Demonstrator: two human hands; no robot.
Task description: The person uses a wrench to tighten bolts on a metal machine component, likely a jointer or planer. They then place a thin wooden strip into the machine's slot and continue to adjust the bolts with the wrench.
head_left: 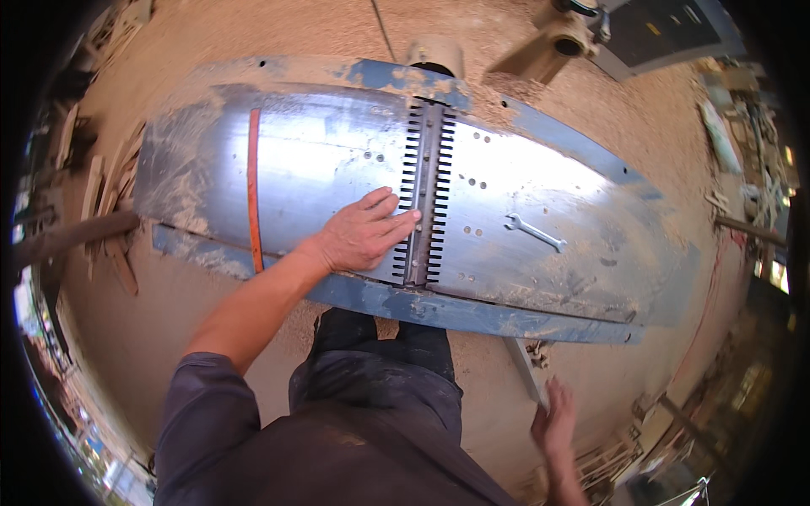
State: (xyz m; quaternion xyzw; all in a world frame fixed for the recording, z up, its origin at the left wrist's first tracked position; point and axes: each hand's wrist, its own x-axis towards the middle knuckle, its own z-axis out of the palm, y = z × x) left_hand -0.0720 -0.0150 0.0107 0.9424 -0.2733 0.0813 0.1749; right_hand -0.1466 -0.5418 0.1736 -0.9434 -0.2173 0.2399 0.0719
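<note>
My left hand [363, 234] lies over the near-left side of a dark cutter head [429, 160] set across a metal machine table [321, 143]. Its fingers are stretched out, with the tips at the cutter head's slotted edge, and I see nothing gripped in it. Low on the right, off the table, my right hand [554, 417] is slightly blurred, fingers extended and nothing visible in it. An open-end wrench [536, 232] rests on the table's right half. An orange strip [254, 185] lies across the left half.
Sawdust covers the floor [253, 38] and parts of the table. Beyond the table stand a pipe-like machine part [544, 55] and a dark panel [666, 34]. Wood offcuts [105, 202] are piled at left. A grey bar [525, 369] juts out below the table near my right hand.
</note>
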